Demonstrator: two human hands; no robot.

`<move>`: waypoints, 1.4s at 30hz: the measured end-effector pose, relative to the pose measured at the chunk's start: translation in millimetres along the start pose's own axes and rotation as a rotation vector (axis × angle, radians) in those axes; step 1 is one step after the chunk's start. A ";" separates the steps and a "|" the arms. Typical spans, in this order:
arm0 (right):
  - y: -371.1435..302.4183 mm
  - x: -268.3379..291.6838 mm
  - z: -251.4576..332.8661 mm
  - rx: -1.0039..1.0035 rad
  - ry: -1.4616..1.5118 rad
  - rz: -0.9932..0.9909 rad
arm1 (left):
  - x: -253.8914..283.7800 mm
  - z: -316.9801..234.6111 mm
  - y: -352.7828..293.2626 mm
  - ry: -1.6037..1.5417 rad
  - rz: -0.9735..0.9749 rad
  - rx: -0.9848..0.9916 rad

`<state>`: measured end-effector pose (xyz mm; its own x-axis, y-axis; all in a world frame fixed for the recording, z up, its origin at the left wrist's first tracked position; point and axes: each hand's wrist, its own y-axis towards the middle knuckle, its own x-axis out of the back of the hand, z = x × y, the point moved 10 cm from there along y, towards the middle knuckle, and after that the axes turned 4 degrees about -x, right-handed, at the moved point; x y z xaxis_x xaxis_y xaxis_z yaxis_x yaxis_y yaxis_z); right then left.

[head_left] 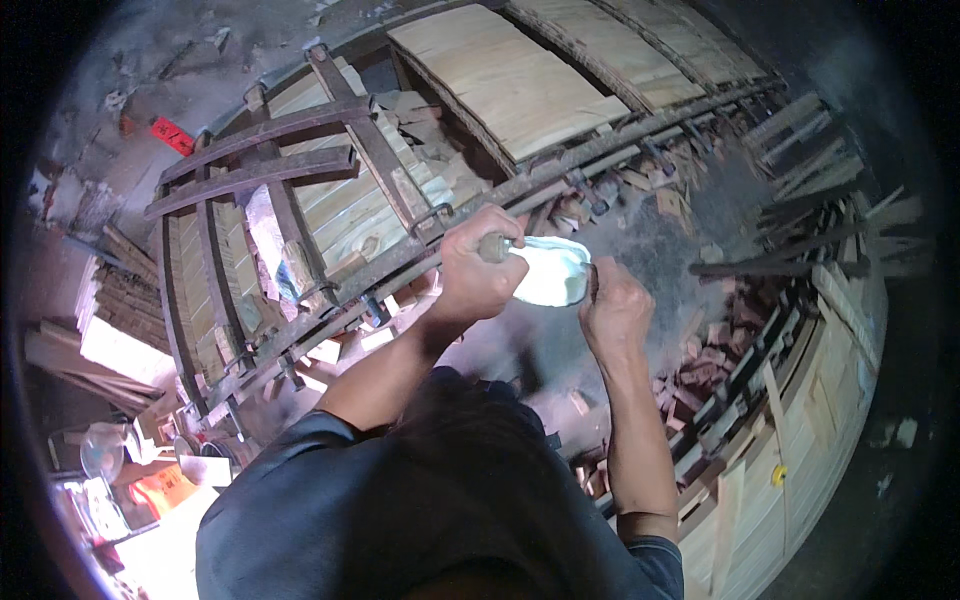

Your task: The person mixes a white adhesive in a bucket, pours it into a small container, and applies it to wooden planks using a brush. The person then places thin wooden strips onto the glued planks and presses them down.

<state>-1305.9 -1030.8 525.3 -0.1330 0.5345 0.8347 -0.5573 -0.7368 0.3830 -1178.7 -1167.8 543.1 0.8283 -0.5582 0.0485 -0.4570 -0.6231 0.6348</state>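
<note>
In front of my chest, both hands are raised near the steel edge of a clamping frame (560,160). Wrapped closed, my left hand (478,270) grips a pale, round-ended piece (492,247) that shows above the fist. Between the hands is a bright white, rounded object (553,272), washed out by glare; its kind cannot be made out. The left fingers touch its left side. My right hand (615,305) is closed at its right edge, with the fingertips partly hidden. Whether the round-ended piece joins the white object is unclear.
Wide pale wooden panels (500,75) lie in the frame, with curved metal bars (265,135) across its left part. Stacked boards (125,310) stand at left. Wood offcuts (705,365) and a curved wooden panel (790,470) are at right. A red tag (172,135) lies far left.
</note>
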 end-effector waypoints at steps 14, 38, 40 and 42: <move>138.2 -27.9 -98.0 0.119 0.132 0.106 | -106.0 86.3 114.2 0.088 -0.157 0.001; 496.3 -209.4 -225.3 0.780 0.245 0.278 | -169.9 397.3 314.6 0.236 -0.324 0.160; 522.9 -255.3 -238.6 0.875 0.155 0.347 | -172.7 430.7 317.7 0.224 -0.379 0.188; 549.0 -297.4 -255.1 0.927 0.104 0.403 | -175.7 451.1 327.2 0.254 -0.443 0.202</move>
<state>-1781.4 -1488.6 386.3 -0.2658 0.1758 0.9478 0.3942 -0.8774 0.2733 -1620.0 -1520.8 394.4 0.9964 -0.0840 0.0106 -0.0789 -0.8753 0.4771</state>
